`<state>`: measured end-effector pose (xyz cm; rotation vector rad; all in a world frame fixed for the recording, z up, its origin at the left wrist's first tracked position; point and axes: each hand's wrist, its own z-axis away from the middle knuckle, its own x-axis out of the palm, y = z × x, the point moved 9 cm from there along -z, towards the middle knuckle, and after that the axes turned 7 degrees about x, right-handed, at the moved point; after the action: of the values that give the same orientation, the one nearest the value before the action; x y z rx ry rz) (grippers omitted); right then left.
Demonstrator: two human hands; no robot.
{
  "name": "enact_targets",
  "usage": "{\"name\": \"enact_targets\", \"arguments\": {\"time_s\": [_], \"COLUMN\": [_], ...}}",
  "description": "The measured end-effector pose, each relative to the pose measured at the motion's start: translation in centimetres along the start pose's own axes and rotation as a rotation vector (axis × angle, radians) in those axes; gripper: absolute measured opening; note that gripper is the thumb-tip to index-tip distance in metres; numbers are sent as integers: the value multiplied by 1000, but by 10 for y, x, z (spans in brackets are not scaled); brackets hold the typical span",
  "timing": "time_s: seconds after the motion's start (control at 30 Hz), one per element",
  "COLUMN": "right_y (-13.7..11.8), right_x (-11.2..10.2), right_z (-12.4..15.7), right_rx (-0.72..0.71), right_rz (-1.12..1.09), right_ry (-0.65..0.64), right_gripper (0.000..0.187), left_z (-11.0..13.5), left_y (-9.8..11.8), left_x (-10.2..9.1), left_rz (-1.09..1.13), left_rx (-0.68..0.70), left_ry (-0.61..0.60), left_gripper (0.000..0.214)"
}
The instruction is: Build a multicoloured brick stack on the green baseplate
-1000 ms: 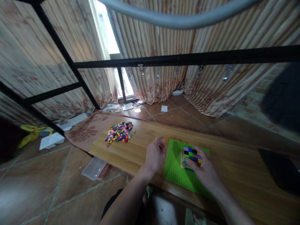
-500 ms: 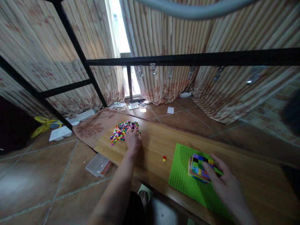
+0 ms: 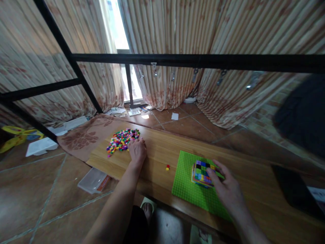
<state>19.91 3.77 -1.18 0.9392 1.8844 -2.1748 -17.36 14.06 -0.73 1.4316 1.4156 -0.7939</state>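
A pile of small coloured bricks (image 3: 121,139) lies at the left end of a wooden board (image 3: 157,152). My left hand (image 3: 137,150) rests at the pile's right edge, fingers curled down among the bricks; what they hold is hidden. A green baseplate (image 3: 188,183) lies to the right with a multicoloured brick block (image 3: 200,171) built on it. My right hand (image 3: 225,188) lies on the baseplate, with its spread fingers touching the block's right side. Two loose bricks (image 3: 167,167), red and yellow, sit between the hands.
A black metal frame (image 3: 193,61) crosses above the board. Striped curtains (image 3: 177,40) hang behind. A clear plastic box (image 3: 92,180) lies on the tiled floor to the left. Papers (image 3: 40,146) lie on the floor. A dark object (image 3: 302,112) is at the right.
My left hand moved from beside the baseplate out to the brick pile and stays there. Two small bricks now lie on the board where it was. The right hand stays at the block.
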Motion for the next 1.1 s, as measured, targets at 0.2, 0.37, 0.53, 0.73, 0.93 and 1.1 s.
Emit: {"name": "enact_targets", "arguments": {"time_s": [0.2,0.37,0.53,0.73,0.93,1.1], "right_y": [2,4,5,-1,0,-4], "right_x": [-6,-10,-16,-22,-16,-11], "right_z": [-5,-11,-13,-10,-11,-8], "right_rx": [9,-6,-2,-28,-14,-7], "right_rz": [-182,-264,-272,-236,-247,-240], "right_ry": [39,77,93,105,70,35], "right_gripper": [60,55,52,52,51,50], "left_z": [4,57,101,107,107,110], "left_y": [39,111,154,170,180,187], "left_x": [-10,-10,-8,-11,-29,-32], "left_rz": [463,1180,1404,1198,936,781], "left_rx": [31,5,12,182,378,456], "left_ry": [-36,-289,-500,-473,-340,-314], "left_gripper": [28,17,17,15,17,17]}}
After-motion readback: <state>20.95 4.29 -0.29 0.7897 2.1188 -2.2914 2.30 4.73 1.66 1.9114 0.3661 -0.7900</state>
